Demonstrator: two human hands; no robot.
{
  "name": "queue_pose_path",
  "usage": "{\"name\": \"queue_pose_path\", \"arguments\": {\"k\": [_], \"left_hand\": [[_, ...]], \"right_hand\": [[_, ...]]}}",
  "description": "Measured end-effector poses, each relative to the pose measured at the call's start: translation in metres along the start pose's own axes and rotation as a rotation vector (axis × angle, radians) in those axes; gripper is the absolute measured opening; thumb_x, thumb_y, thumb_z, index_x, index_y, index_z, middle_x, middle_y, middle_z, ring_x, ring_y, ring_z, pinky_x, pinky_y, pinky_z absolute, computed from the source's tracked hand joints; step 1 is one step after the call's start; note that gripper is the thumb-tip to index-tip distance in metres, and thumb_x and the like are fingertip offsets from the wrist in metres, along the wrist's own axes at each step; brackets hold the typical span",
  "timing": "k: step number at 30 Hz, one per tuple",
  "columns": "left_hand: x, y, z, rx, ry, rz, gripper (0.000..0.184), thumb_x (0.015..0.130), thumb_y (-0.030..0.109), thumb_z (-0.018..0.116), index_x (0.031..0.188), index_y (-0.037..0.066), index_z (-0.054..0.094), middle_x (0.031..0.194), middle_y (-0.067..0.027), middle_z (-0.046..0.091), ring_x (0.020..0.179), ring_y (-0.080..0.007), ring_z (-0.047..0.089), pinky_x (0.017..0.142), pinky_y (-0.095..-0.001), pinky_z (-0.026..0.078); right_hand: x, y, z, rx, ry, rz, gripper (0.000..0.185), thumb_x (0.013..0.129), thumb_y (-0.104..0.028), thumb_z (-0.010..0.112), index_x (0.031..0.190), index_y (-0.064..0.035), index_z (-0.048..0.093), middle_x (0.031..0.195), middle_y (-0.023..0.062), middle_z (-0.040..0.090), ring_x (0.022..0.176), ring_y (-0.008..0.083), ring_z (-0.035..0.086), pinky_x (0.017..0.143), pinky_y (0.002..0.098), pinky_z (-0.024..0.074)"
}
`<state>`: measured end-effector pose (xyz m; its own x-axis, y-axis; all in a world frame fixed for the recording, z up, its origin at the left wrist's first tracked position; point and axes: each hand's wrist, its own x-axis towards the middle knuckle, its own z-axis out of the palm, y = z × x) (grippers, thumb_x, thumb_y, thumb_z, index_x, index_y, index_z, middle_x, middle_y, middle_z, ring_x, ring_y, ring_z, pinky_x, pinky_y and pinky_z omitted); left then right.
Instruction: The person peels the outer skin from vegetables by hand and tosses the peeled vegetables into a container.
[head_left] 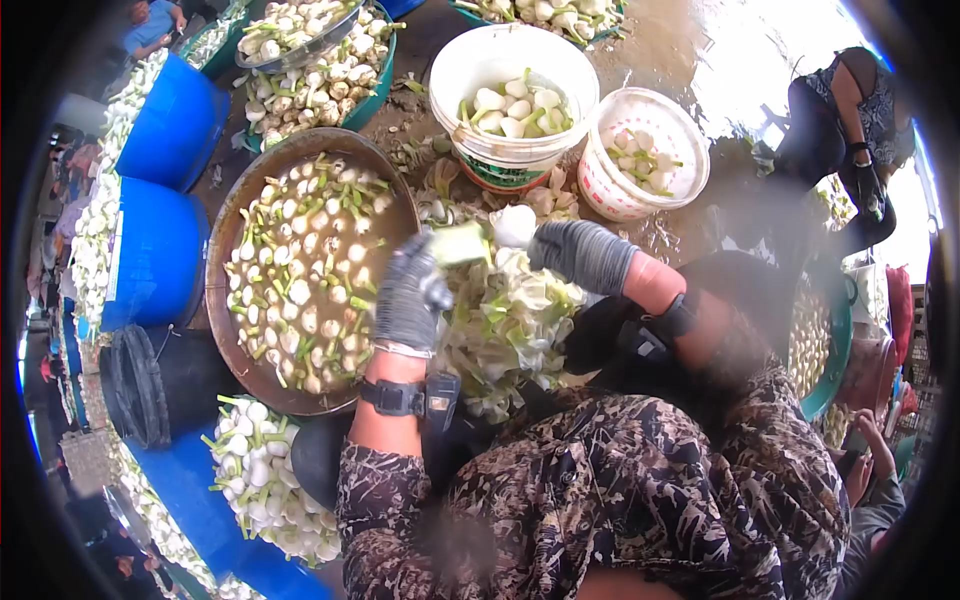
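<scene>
My left hand (408, 297), in a grey glove, is closed around the pale green stem (460, 243) of a fresh garlic bulb. The white garlic bulb (514, 226) points right, against the curled fingertips of my right hand (582, 256), also gloved in grey. Motion blurs the stem and my left fingers. Below both hands lies a heap of peeled garlic skins (510, 320). Beside my left hand, a round brown basin (214, 262) holds many garlic bulbs in murky water.
Ahead stand a white bucket (515, 45) and a smaller white tub (600, 175), both holding trimmed bulbs. Blue tubs (160, 250), a black bucket (140, 385) and a garlic pile (265, 480) line the left. At right, another person (850, 110) bends near a green basin (840, 330).
</scene>
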<state>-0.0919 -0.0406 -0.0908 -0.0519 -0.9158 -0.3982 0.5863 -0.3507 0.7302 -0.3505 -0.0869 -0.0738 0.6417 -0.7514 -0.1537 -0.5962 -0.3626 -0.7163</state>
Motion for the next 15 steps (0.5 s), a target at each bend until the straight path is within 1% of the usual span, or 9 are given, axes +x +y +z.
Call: {"name": "queue_pose_path", "arguments": {"k": [1,4,5,6,7,9,11,13,15], "left_hand": [[0.011,-0.015,-0.010,0.326,-0.052,-0.050,0.027,0.092,0.018,0.059,0.117,0.007,0.059,0.099,-0.0063,0.063,0.078,-0.0162,0.060,0.060,-0.0292,0.052],[-0.018,-0.035,0.003,0.941,-0.441,-0.143,0.030,0.096,0.018,0.058,0.123,0.005,0.059,0.112,-0.0075,0.064,0.102,-0.0129,0.058,0.092,-0.0249,0.046],[-0.013,-0.063,-0.015,1.070,-0.536,-0.025,0.034,0.096,0.022,0.058,0.126,0.006,0.058,0.106,-0.0060,0.065,0.096,-0.0117,0.059,0.088,-0.0260,0.048],[-0.019,-0.067,-0.010,1.105,-0.449,-0.051,0.034,0.095,0.023,0.059,0.126,0.007,0.058,0.104,-0.0053,0.066,0.094,-0.0115,0.059,0.085,-0.0263,0.048],[-0.026,-0.064,-0.004,1.135,-0.354,-0.082,0.035,0.095,0.023,0.061,0.126,0.007,0.059,0.101,-0.0046,0.066,0.091,-0.0113,0.059,0.083,-0.0267,0.049],[-0.044,-0.030,0.012,0.966,-0.290,-0.182,0.037,0.093,0.024,0.063,0.125,0.007,0.059,0.098,-0.0038,0.066,0.089,-0.0114,0.059,0.080,-0.0271,0.050],[-0.051,-0.015,0.010,0.852,-0.210,-0.177,0.034,0.093,0.020,0.063,0.123,0.005,0.060,0.099,-0.0050,0.066,0.090,-0.0115,0.059,0.083,-0.0269,0.049],[-0.055,-0.007,0.001,0.677,-0.065,0.170,0.030,0.094,0.017,0.061,0.121,0.003,0.060,0.102,-0.0061,0.065,0.093,-0.0110,0.060,0.085,-0.0261,0.049],[-0.064,0.010,-0.008,0.672,0.009,0.202,0.025,0.096,0.011,0.056,0.119,0.001,0.060,0.107,-0.0070,0.064,0.096,-0.0110,0.060,0.089,-0.0257,0.049]], "right_hand": [[0.006,0.017,-0.008,0.036,0.011,0.047,0.020,0.091,-0.017,0.062,0.105,-0.0030,0.059,0.092,0.0142,0.064,0.089,0.0288,0.061,0.078,0.0354,0.0499],[0.028,0.023,-0.050,-0.108,0.104,0.052,0.028,0.093,-0.020,0.062,0.113,-0.0020,0.057,0.094,0.0066,0.063,0.091,0.0196,0.060,0.082,0.0296,0.0513],[0.040,0.032,-0.059,0.132,0.182,0.085,0.032,0.095,-0.027,0.058,0.115,-0.0023,0.058,0.087,0.0048,0.061,0.082,0.0181,0.059,0.078,0.0313,0.0524],[0.051,0.041,-0.067,0.374,0.270,0.098,0.037,0.097,-0.033,0.054,0.116,-0.0026,0.058,0.081,0.0030,0.059,0.074,0.0167,0.058,0.075,0.0331,0.0536],[0.065,0.036,-0.072,1.076,0.298,0.414,0.043,0.099,-0.041,0.049,0.117,-0.0034,0.058,0.074,0.0013,0.056,0.065,0.0149,0.056,0.070,0.0355,0.0544],[0.095,0.018,-0.070,1.120,0.407,0.423,0.048,0.098,-0.047,0.047,0.110,-0.0040,0.064,0.065,0.0010,0.055,0.050,0.0138,0.052,0.055,0.0323,0.0568],[0.123,-0.020,-0.043,0.923,0.382,0.437,0.045,0.096,-0.048,0.050,0.103,-0.0063,0.066,0.067,0.0029,0.059,0.051,0.0131,0.054,0.054,0.0319,0.0556],[0.149,-0.045,0.003,0.777,0.083,0.381,0.041,0.093,-0.044,0.056,0.100,-0.0049,0.065,0.071,0.0047,0.062,0.056,0.0147,0.059,0.057,0.0327,0.0545],[0.182,-0.052,0.067,0.065,-0.028,-0.071,0.036,0.092,-0.038,0.058,0.101,-0.0040,0.065,0.079,0.0076,0.068,0.070,0.0210,0.066,0.067,0.0354,0.0536]]}}
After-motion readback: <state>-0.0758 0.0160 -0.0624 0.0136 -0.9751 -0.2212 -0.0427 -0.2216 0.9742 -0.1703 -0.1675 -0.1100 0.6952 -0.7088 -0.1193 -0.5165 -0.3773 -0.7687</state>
